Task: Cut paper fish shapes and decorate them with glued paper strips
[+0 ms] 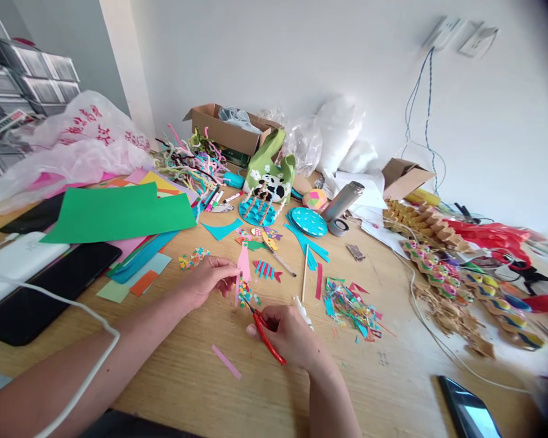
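Note:
My left hand (214, 281) pinches a narrow pink paper strip (237, 293) between thumb and fingertips. Just beyond the fingertips is a wider pink paper piece (243, 266); whether it is joined to the strip I cannot tell. Red-handled scissors (268, 342) are in my right hand (288, 333), their blades pointing up and left toward the strip's lower end. Small colourful paper dots (250, 295) lie behind the blades. A striped paper fish (267, 271) rests to the right of the pink paper. Nearer me, a loose pink strip (226, 361) lies flat on the table.
Paper scraps (351, 307) are heaped to the right, near a thin wooden stick (305, 274). Green sheets (114, 213) and a black phone (50, 292) lie left. A white cable (86, 310) crosses above my left forearm. Behind stand a metal flask (344, 201) and a green panda bag (271, 173).

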Available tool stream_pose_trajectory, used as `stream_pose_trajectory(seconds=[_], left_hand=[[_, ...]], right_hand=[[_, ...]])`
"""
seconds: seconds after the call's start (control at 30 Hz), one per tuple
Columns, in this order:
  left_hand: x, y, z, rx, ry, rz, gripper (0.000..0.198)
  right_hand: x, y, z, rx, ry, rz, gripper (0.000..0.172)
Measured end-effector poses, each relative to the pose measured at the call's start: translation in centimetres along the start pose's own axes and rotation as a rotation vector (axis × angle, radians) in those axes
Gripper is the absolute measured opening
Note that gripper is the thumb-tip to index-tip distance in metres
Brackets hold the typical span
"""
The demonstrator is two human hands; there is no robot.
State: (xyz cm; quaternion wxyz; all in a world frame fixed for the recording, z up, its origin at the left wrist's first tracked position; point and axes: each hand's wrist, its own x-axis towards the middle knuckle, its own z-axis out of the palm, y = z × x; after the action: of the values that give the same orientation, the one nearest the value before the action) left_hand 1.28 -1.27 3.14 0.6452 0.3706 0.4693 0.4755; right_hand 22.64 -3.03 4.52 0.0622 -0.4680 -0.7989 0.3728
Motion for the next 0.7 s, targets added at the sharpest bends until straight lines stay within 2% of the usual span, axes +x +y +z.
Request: stream_pose_trajectory(seconds=[0.7], left_hand=[[-0.42, -0.01, 0.01, 0.125, -0.205, -0.122, 0.022]], right_hand=[[0.22, 0.29, 0.3, 0.086, -0.109, 0.018, 0.047]])
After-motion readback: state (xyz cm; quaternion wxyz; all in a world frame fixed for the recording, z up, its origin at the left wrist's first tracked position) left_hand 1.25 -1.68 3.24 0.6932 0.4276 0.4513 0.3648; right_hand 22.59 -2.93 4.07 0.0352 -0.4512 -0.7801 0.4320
